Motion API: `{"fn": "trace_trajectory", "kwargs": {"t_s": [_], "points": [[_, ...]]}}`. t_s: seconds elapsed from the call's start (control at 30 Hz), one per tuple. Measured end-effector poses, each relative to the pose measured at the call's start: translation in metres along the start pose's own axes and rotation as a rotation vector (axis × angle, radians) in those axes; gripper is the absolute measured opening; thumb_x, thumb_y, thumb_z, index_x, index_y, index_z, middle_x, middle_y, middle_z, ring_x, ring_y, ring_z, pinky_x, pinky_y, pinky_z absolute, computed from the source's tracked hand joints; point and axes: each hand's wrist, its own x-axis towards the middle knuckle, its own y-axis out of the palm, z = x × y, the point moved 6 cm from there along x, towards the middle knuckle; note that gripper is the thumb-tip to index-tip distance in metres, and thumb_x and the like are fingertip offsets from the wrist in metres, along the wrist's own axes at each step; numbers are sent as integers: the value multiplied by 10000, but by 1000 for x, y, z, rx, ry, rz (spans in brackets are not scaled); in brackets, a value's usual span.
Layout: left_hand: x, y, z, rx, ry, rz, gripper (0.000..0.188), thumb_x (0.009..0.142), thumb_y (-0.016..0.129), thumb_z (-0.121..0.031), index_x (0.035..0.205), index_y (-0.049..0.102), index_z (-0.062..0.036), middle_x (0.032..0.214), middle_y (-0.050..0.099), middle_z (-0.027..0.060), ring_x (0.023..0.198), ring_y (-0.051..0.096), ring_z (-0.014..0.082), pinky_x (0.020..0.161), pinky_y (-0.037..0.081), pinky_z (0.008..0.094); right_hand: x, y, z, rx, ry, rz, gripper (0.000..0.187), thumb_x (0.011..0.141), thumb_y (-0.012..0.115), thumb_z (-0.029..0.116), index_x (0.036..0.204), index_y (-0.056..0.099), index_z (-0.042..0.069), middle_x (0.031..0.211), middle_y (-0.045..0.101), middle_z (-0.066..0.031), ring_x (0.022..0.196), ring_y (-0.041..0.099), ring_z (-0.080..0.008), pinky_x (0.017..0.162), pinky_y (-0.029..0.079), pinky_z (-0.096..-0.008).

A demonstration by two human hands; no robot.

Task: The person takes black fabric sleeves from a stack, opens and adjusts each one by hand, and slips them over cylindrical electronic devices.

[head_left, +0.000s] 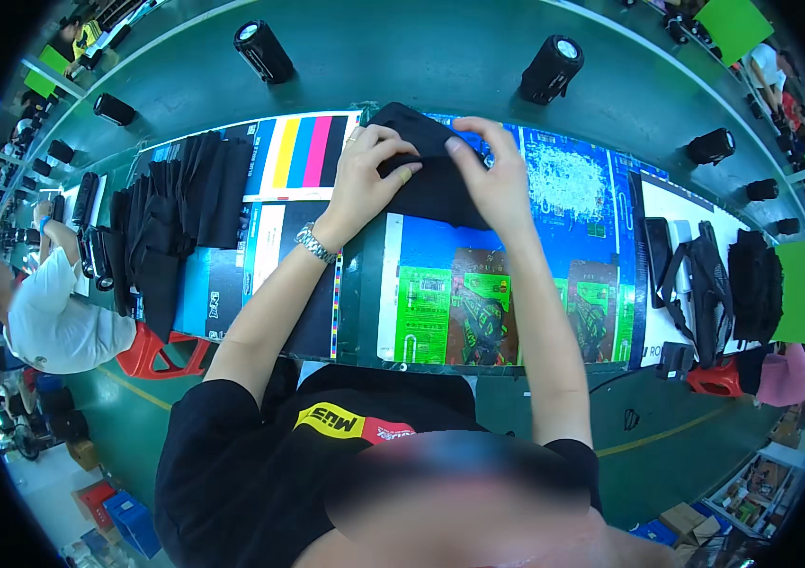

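A piece of black cloth (440, 196), perhaps a pouch, lies on the printed sheets at the far middle of the work table. My left hand (372, 178) is closed on its left side, thumb and fingers curled in toward the fabric. At its upper right edge my right hand (499, 180) grips the cloth between thumb and bent fingers. Part of the material stands raised between both hands. Whether it has an opening cannot be made out. Just left of my left hand lies a sheet with colour stripes (300, 153).
A pile of black cloth pieces (223, 189) lies to the left. Black cylindrical speakers (264, 53) stand along the green surface beyond the table. Black straps (706, 275) and a dark stack (755, 284) are at the right. A co-worker (66, 308) sits at the far left.
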Motion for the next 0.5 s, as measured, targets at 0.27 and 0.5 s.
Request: {"fn": "trace_trajectory", "kwargs": {"t_s": [0.27,0.5], "points": [[-5,-29,3,-216,44,-154,231,828,642,-89,1051,702,-79,1156,623,66,1122,535,248,973,398,357,-22,18,2,-7,14,241,176,789,687,89,954,695,28,967,664,-110,969,597,-264,881,453,-349],[-11,-16,14,-647,-239,-36,213,919,570,-84,1115,632,-31,1092,632,55,1042,567,142,910,430,273,-27,19,-4,29,138,148,147,755,739,72,829,649,-20,776,622,-80,725,583,-170,693,447,-280]]}}
